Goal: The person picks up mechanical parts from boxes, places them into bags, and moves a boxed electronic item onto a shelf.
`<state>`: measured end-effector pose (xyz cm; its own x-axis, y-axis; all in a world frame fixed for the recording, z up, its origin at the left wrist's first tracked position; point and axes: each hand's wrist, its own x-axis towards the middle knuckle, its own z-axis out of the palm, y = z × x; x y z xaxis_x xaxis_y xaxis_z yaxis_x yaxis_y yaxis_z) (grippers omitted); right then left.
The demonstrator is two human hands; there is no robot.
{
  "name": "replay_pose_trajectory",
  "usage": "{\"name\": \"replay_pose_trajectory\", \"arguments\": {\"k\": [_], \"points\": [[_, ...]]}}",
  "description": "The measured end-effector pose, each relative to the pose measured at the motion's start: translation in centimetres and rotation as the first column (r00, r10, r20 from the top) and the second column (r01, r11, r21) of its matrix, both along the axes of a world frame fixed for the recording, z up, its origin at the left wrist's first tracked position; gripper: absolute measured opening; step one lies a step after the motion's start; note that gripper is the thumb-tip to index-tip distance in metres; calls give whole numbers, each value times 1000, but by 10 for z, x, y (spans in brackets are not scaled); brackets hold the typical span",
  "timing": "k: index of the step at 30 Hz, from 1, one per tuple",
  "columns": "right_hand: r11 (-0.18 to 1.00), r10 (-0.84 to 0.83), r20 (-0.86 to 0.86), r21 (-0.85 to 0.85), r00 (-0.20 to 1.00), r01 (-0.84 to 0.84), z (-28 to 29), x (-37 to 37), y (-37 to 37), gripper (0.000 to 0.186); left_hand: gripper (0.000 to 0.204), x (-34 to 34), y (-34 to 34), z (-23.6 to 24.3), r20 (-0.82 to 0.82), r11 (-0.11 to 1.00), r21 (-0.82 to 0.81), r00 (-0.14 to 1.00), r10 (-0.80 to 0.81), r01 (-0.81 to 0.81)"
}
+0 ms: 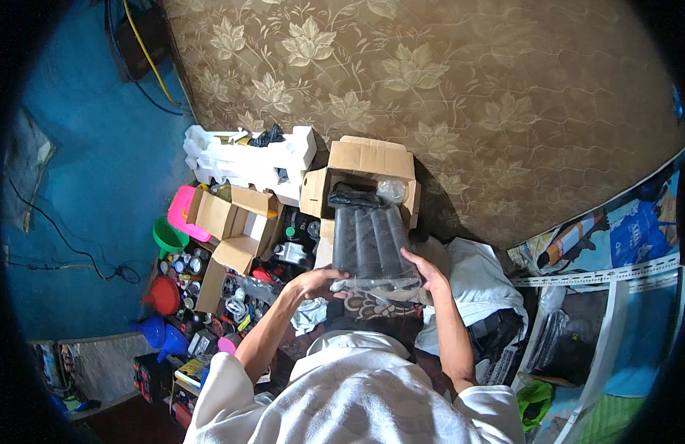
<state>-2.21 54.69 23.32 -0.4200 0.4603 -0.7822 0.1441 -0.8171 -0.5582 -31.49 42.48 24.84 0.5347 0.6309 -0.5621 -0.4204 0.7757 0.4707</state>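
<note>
between both hands, straight ahead of the torso: dark ribbed pack [368, 238], plastic-wrapped, gripped at its near end. long axis running away from the torso, ribs lengthwise, far end pointing at the cardboard box [370, 157] and overlapping its mouth in this view; cannot tell whether resting inside, on the edge, or only held above. left hand [320, 284] at the near left corner, thumb on top, fingers mostly hidden underneath, pinching the wrapped edge. right hand [429, 274] on the right side, a little farther up, thumb along the edge, other fingers largely out of sight; clasped against the pack, and so slightly nearer the box than the left. loose clear film [379, 284] gathered across the near end, between the two hands. black plastic [355, 196] and a crumpled clear bag [390, 191] beyond the far end, at the box. no legible label or brand on pack or box. far off to the right, seemingly pale lettering on a blue printed sheet [635, 233], too distorted to read with certainty.
</note>
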Motion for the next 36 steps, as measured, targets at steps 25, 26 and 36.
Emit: {"name": "replay_pose_trajectory", "arguments": {"k": [25, 26, 36], "points": [[792, -530, -372, 105, 762, 602, -17, 161, -211, 68, 50, 148, -75, -10, 136, 969, -51, 959, 247, -242], [765, -563, -392, 87, 728, 638, -27, 169, -230, 72, 50, 156, -84, -30, 230, 975, -46, 947, 224, -220], [764, -544, -363, 159, 757, 625, 22, 228, -449, 68, 45, 351, -214, -27, 175, 999, 23, 984, 21, -25]]}}
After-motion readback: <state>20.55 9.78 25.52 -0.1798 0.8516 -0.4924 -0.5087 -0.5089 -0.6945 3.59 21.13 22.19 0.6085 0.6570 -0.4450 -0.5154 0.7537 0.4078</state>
